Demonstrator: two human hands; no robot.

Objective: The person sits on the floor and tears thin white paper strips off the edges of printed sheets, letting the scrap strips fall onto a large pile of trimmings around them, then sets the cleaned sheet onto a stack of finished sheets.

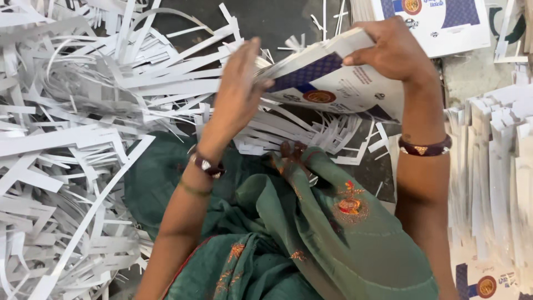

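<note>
— Where's the stack?
— Printed card stack [327, 78], up over my lap. Right hand [391, 50] fingers clamped on far edge; left hand [239, 89] flat vs near edge, squaring it. Strips [72, 139] piled left.

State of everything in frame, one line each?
Card stack: tilted, held at both ends.
Left hand: flat against the stack's left edge.
Right hand: gripping the stack's top right edge.
Paper strips: loose, tangled heap.
Side stacks: standing on edge, packed together.
Green cloth: draped over the lap.
</note>
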